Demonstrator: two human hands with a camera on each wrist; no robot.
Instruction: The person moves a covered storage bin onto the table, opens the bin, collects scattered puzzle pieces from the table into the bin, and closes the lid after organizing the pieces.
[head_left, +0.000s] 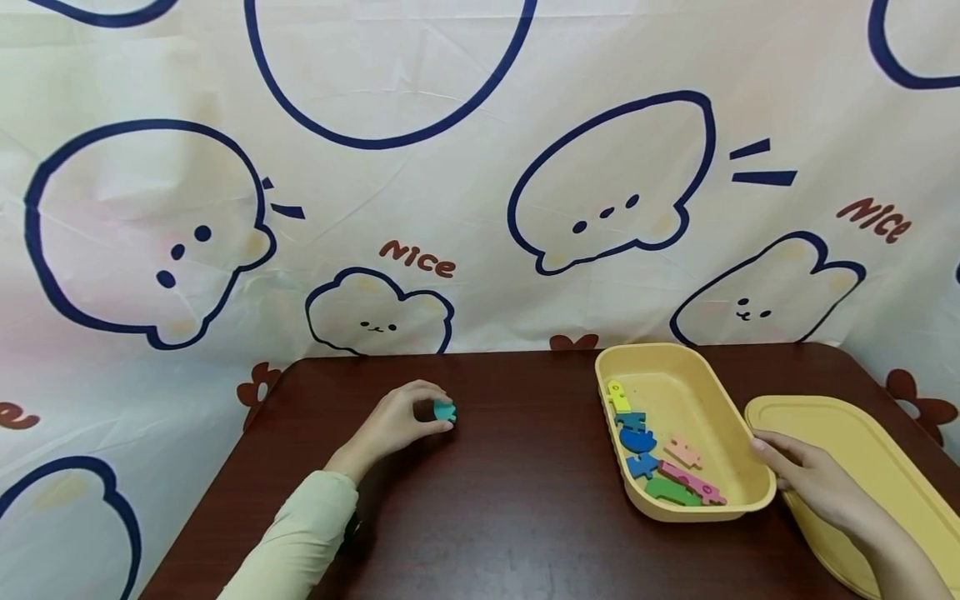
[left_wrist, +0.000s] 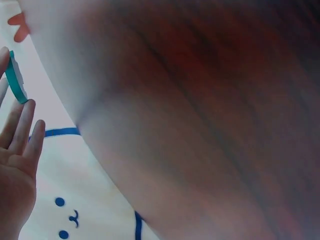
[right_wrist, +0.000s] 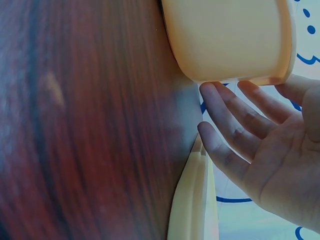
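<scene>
Between thumb and fingers, my left hand [head_left: 396, 421] pinches a small teal puzzle piece [head_left: 445, 412] just over the dark table. In the left wrist view the piece [left_wrist: 16, 77] shows edge-on at the fingertips. To the right stands a yellow plastic box [head_left: 697, 408]. My right hand [head_left: 817, 479] holds its right side, thumb at the rim and fingers against the outer wall [right_wrist: 230, 40]. Along the left and near side inside the box lie several puzzle pieces, among them a yellow one [head_left: 618, 397], a blue one [head_left: 637, 441], a pink one [head_left: 692, 483] and a green one [head_left: 672, 492].
A flat yellow lid [head_left: 847, 425] lies on the dark brown table [head_left: 510, 483] right of the box, partly beneath my right hand and forearm. Behind the table hangs a white cloth [head_left: 480, 208] printed with cartoon animals.
</scene>
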